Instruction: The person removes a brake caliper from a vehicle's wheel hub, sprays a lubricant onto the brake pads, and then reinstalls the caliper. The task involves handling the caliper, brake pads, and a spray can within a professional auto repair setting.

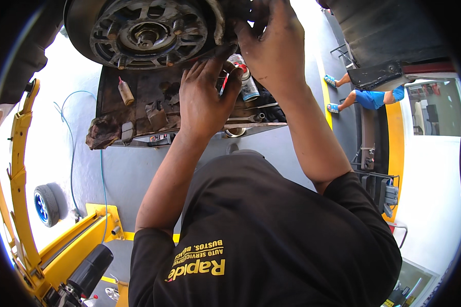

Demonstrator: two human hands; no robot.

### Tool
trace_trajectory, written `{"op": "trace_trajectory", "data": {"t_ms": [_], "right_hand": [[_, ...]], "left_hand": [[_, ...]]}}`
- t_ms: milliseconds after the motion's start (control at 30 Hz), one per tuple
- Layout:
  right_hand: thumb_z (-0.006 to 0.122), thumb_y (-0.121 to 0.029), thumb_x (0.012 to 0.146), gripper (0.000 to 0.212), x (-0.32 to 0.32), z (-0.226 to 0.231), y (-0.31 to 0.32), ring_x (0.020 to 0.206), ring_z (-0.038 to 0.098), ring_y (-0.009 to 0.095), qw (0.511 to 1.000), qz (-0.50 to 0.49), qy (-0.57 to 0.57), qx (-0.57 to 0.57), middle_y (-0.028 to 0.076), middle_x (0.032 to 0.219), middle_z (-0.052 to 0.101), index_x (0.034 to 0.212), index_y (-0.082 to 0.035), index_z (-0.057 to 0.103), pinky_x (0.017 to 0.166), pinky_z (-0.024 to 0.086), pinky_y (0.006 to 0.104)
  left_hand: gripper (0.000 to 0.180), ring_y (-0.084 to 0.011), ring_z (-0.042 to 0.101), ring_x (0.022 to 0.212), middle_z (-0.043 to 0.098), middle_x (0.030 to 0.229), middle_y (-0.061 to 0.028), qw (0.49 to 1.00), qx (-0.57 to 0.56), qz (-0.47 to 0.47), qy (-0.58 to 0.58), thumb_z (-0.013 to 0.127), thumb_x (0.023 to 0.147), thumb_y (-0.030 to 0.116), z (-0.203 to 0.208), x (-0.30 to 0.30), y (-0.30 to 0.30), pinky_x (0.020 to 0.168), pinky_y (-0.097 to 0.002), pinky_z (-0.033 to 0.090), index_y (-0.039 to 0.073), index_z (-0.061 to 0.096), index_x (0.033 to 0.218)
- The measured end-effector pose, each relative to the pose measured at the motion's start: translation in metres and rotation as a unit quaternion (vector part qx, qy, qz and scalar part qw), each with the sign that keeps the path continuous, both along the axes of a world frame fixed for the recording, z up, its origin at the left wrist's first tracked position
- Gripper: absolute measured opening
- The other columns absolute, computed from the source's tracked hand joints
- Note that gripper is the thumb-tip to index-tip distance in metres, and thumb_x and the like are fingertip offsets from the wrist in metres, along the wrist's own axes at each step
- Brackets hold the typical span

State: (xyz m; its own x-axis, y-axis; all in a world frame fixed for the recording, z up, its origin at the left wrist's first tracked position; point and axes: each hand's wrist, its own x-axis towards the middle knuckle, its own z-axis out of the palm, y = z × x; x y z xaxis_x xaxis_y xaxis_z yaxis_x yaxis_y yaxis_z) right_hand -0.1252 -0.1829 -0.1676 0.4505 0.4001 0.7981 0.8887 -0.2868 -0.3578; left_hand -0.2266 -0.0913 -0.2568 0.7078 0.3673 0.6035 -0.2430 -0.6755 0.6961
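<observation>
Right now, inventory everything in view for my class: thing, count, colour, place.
Round studded metal wheel hub: one, grey-brown, upper left of centre
Flat metal tray: one, dark brown, below the hub
Slim red-tipped plastic bottle: one, tan, on the tray
Cylindrical can: at least one, blue-white, tray's right side
Crumpled rag: one, brown, tray's left end
Tyred wheel: one, black, blue-rimmed, floor at left
Steel frame: several parts, yellow, left edge
Person in shorts: one, blue clothing, right
Wearer's shirt: one, black, bottom centre
Left hand and right hand: one each, bare, near the hub's right side
</observation>
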Motion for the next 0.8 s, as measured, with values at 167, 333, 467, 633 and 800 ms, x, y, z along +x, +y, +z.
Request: {"op": "trace_trajectory", "data": {"t_ms": [167,333,467,633,800], "right_hand": [[0.071,0.005,0.083,0.024,0.005,0.003,-0.003,0.076,0.059,0.041,1.0,0.0,0.014,-0.007,0.019,0.084,0.057,0.097,-0.001,0.052,0.068,0.047,0.0478],[0.072,0.004,0.08,0.026,0.004,-0.002,0.006,0.076,0.058,0.043,0.997,-0.013,-0.072,0.023,0.02,0.083,0.055,0.096,-0.001,0.053,0.071,0.047,0.0488],[0.08,-0.002,0.077,0.026,0.01,-0.003,-0.013,0.078,0.058,0.041,0.999,-0.011,0.042,-0.012,0.019,0.082,0.056,0.089,-0.003,0.056,0.071,0.047,0.0478],[0.079,-0.008,0.084,0.024,0.001,0.003,-0.008,0.064,0.059,0.029,0.989,-0.019,0.15,-0.001,0.012,0.071,0.06,0.088,-0.002,0.057,0.062,0.048,0.0396],[0.077,-0.011,0.087,0.019,-0.005,-0.011,-0.011,0.066,0.059,0.022,0.989,-0.046,0.138,-0.019,0.012,0.073,0.061,0.09,-0.004,0.06,0.061,0.046,0.0405]], "left_hand": [[0.033,-0.0327,0.068,0.097,0.075,0.1,-0.0096,1.0,-0.01,-0.008,-0.004,0.072,0.089,0.018,0.0,0.0,0.003,0.089,-0.0448,0.048,0.007,0.07,0.12],[0.018,-0.036,0.068,0.088,0.073,0.096,-0.0132,0.999,-0.015,-0.024,0.029,0.072,0.09,0.017,0.003,-0.002,0.004,0.08,-0.0461,0.051,0.004,0.071,0.102],[0.018,-0.0362,0.068,0.082,0.073,0.091,-0.0155,0.996,-0.017,-0.059,0.061,0.072,0.091,0.017,-0.005,-0.011,-0.001,0.074,-0.0441,0.053,0.004,0.073,0.103],[0.026,-0.0183,0.07,0.085,0.076,0.098,-0.0138,0.955,-0.143,-0.068,0.252,0.069,0.098,0.016,-0.047,-0.055,-0.002,0.079,-0.0342,0.053,0.004,0.073,0.119],[0.027,-0.0218,0.071,0.085,0.077,0.097,-0.0133,0.913,-0.183,-0.005,0.364,0.069,0.096,0.02,-0.108,-0.106,0.007,0.079,-0.0357,0.054,0.005,0.074,0.118]]}}
